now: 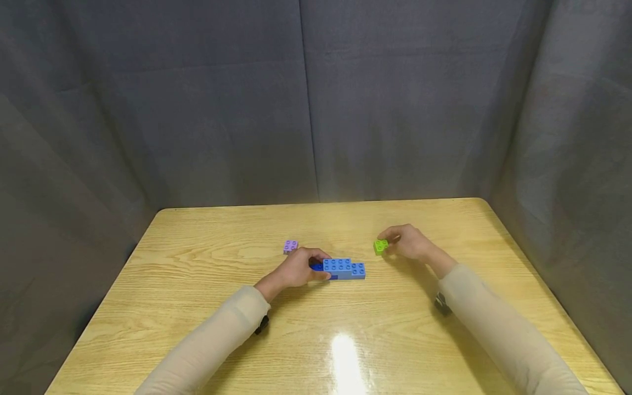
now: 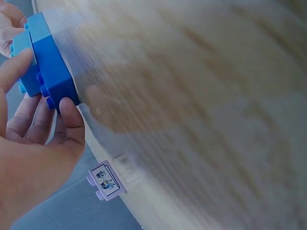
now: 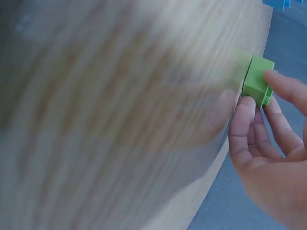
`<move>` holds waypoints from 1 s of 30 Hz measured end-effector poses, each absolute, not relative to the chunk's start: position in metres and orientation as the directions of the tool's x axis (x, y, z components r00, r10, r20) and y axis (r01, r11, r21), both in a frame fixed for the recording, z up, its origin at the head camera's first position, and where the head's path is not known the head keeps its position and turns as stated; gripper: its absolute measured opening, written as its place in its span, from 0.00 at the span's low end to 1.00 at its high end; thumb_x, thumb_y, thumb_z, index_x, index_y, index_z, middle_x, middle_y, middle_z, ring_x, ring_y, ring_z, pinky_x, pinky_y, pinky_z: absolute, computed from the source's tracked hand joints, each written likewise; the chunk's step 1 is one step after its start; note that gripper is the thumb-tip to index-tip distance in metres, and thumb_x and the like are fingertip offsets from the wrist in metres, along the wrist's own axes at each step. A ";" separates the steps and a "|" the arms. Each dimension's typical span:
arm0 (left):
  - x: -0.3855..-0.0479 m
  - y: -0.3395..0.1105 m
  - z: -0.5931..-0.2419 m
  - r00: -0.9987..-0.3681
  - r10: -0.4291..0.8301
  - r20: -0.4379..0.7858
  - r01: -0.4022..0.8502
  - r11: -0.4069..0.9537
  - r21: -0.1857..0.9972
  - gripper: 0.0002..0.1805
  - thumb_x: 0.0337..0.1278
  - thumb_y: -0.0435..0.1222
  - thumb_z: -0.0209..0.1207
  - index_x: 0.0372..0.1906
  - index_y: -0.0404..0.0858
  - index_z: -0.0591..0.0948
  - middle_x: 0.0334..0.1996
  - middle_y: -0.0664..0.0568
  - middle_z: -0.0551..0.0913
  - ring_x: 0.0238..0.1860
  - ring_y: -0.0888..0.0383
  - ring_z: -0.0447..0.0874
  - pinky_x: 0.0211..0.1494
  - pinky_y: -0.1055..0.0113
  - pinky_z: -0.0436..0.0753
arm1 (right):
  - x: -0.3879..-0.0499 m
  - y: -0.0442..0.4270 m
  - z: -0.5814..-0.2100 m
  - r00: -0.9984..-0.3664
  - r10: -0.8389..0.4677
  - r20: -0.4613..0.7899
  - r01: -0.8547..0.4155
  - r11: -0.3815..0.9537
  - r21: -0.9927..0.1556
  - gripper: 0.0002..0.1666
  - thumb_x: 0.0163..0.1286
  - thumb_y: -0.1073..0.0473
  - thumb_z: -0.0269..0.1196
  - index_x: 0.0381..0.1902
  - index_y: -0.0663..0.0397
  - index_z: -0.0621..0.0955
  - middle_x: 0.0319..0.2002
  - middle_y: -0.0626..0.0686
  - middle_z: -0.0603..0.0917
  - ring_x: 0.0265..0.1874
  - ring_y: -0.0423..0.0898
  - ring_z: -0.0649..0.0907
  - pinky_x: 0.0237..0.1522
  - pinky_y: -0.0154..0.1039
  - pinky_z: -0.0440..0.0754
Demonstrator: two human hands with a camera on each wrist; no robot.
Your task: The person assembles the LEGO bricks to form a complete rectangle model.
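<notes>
My left hand (image 1: 299,267) grips a stack of blue toy bricks (image 1: 340,266) on the table, thumb on the near side and fingers behind. A light blue brick tops the stack, bridging a dark blue brick (image 2: 56,67) and another light blue one beneath. To the right, my right hand (image 1: 410,241) holds a small lime green brick (image 1: 381,246) between thumb and fingers. In the right wrist view this green brick (image 3: 258,80) sits at the tabletop. Just beyond the left hand stands a small purple brick (image 1: 291,246); its side bears a printed picture, seen in the left wrist view.
The wooden table (image 1: 222,230) has rounded far corners. Grey curtains (image 1: 237,109) hang behind it and at both sides. A bright reflection lies on the table's near middle. Dark wrist devices show under both sleeves.
</notes>
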State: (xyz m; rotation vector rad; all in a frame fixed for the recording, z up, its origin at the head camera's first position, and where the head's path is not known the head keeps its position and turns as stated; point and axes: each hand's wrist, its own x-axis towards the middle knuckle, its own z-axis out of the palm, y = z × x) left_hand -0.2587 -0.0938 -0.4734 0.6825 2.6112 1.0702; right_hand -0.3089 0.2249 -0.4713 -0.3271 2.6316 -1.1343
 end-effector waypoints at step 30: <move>-0.259 -0.094 -0.476 -0.866 0.497 -0.058 0.322 0.641 0.696 0.20 0.56 0.41 0.71 0.54 0.42 0.84 0.45 0.51 0.86 0.42 0.60 0.79 0.50 0.64 0.80 | -0.285 0.209 -0.447 -0.926 -0.363 -0.103 -0.164 0.633 -0.757 0.24 0.61 0.61 0.72 0.56 0.53 0.82 0.54 0.59 0.84 0.47 0.51 0.85 0.45 0.41 0.85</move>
